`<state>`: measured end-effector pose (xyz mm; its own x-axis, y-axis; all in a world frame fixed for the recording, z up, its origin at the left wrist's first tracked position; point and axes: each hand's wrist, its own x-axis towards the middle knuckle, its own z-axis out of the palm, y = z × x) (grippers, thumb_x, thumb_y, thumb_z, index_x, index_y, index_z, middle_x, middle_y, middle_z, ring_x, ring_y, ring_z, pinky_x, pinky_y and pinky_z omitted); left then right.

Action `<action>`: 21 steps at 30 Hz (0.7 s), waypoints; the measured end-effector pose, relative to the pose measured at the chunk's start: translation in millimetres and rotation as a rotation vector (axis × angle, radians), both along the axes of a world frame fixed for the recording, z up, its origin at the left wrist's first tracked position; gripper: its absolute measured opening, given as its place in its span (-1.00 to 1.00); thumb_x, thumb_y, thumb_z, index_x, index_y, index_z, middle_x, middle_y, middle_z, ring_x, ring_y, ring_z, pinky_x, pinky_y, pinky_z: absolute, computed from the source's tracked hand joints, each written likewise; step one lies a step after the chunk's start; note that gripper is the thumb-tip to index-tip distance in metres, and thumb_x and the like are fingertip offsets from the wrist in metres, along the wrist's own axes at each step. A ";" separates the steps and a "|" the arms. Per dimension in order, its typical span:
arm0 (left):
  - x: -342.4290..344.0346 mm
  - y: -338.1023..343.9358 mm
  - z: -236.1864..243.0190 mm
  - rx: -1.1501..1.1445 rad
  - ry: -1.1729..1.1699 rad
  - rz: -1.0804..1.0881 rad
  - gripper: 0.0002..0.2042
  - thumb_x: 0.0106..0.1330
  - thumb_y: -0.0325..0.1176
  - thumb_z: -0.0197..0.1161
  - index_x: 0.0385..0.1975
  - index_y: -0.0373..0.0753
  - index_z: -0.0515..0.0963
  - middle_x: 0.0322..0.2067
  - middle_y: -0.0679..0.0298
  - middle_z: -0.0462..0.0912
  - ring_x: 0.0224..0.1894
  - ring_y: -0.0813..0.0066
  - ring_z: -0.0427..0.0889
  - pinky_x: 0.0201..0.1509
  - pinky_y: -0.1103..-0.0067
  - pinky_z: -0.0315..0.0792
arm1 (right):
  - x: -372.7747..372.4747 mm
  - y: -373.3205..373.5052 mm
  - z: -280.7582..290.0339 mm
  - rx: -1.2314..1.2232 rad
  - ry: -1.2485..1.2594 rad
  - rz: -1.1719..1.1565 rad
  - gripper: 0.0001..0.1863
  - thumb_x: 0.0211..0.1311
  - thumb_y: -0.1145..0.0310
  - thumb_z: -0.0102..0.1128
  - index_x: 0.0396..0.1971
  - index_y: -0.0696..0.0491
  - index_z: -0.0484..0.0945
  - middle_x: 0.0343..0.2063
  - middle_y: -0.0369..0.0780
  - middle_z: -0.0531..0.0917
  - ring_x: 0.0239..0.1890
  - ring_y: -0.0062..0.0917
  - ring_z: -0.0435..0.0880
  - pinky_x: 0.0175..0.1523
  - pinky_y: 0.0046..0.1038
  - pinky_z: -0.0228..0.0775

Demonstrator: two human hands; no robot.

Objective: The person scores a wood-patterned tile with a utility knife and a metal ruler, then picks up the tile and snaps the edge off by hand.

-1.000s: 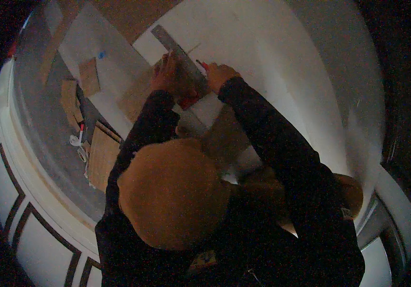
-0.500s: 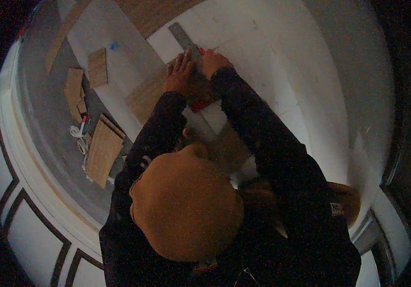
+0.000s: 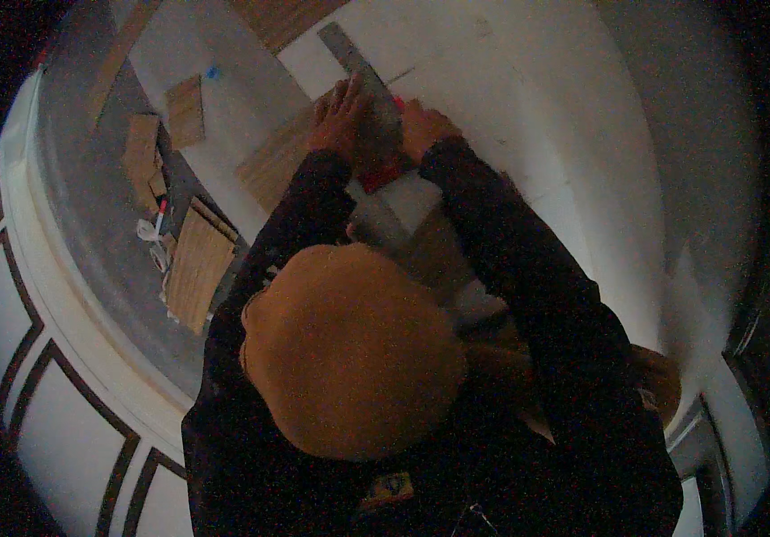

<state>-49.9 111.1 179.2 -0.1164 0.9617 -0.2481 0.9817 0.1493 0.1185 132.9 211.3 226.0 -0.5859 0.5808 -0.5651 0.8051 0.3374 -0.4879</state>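
Observation:
My left hand [image 3: 340,118] lies with its fingers stretched out, pressing beside a flat grey strip [image 3: 342,46], which looks like a metal straightedge. Under and left of that hand is a brown wood-look plank [image 3: 273,166]. My right hand [image 3: 425,130] is closed at the strip's right side, around something with a bit of bright red showing; its kind cannot be made out in the dim light. A dark red piece [image 3: 387,174] sits between my wrists, nearer to me. A rounded brown cloth shape [image 3: 354,353] hides the area between my forearms.
At left, offcuts of plank [image 3: 197,268] lie on the grey floor, beside a white loop of cord or tape [image 3: 148,231] and a red-and-white stick-like item [image 3: 162,213]. More planks [image 3: 286,18] are at the far side. A pale wall or panel [image 3: 618,170] rises at right.
My right hand has drawn back toward me and slightly right along the strip's edge. My left hand stays in place on the work. The whole view has shifted a little.

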 end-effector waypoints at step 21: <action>-57.7 12.5 -4.0 -0.076 -0.060 0.111 -0.03 -0.03 0.07 0.56 0.45 -0.02 0.27 0.62 0.19 -0.10 0.65 0.06 -0.18 0.62 0.02 -0.17 | 20.6 -36.2 -19.0 -0.007 -0.191 0.096 -0.70 0.49 0.25 -0.10 0.02 0.13 0.44 -0.19 0.17 0.72 -0.11 0.09 0.76 -0.07 0.10 0.58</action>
